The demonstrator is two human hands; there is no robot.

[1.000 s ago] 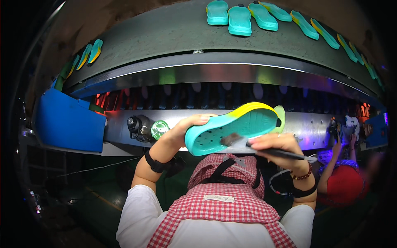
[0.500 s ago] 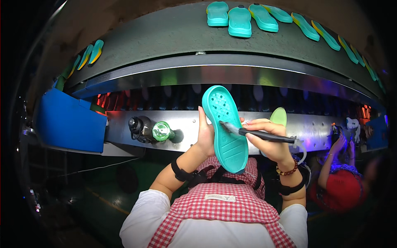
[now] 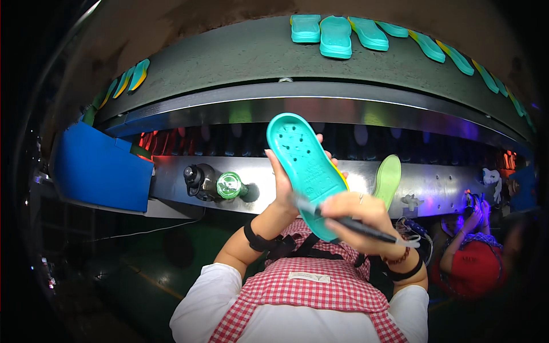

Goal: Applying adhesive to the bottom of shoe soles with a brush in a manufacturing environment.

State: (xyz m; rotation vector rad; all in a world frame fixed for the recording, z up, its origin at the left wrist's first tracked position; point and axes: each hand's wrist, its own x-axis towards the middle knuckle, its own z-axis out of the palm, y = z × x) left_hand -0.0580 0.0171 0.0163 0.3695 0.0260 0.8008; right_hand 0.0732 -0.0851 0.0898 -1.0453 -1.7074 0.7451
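A turquoise shoe sole point(image 3: 303, 146) with small holes at its far end is tilted up in front of my chest. My left hand point(image 3: 282, 188) is closed around it, thumb along the left edge and fingertips showing past the right edge. My right hand point(image 3: 366, 214) grips a black-handled brush point(image 3: 366, 228) with pale bristles. Motion blurs the bristles, which lie over the lower left part of the sole; whether they touch it I cannot tell. A pale green sole point(image 3: 389, 178) lies on the metal ledge, just beyond my right hand.
On the metal ledge point(image 3: 434, 186) stand a black bottle point(image 3: 194, 178) and a green container point(image 3: 230, 186), left of my hands. Several turquoise soles point(image 3: 335, 39) rest on the dark belt point(image 3: 229, 63) beyond. A blue housing point(image 3: 103, 166) is at left; a person in red point(image 3: 474, 266) works at right.
The brush has swept from the sole's middle down toward its near left part. The sole has shifted slightly left and tilted, and the pale green sole now shows more fully.
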